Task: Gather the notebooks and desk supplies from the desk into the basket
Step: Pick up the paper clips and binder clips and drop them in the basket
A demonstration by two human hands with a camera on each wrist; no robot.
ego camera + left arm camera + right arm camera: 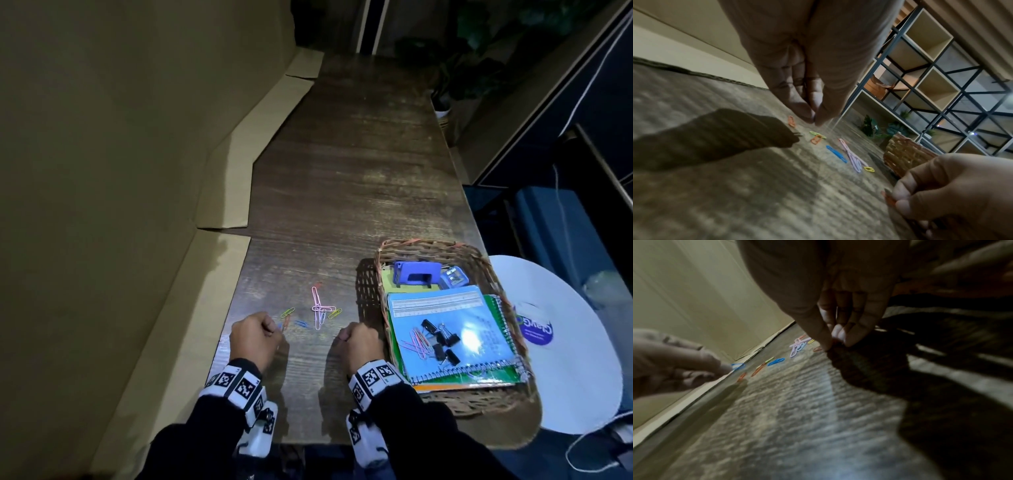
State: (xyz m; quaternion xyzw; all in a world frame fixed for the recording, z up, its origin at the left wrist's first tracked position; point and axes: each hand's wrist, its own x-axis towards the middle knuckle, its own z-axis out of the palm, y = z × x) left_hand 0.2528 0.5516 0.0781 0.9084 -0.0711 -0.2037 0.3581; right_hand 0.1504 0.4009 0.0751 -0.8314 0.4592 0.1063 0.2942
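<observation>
Several coloured paper clips (319,310) lie scattered on the dark wooden desk (349,178), just ahead of both hands. My left hand (274,328) is curled at the left of the scatter and pinches a blue paper clip (737,366) between thumb and forefinger. To the right, my right hand (339,337) is curled beside the basket and pinches an orange paper clip (889,199). The wicker basket (431,247) holds spiral notebooks (479,318), black binder clips (442,339), more paper clips (418,344), a blue hole punch (416,273) and a small blue sharpener (454,277).
Brown cardboard sheets (219,192) line the desk's left edge against the wall. A white round stool (565,342) stands right of the basket, off the desk. Potted plants (445,92) sit at the far end. A grid shelf (931,78) stands beyond the desk.
</observation>
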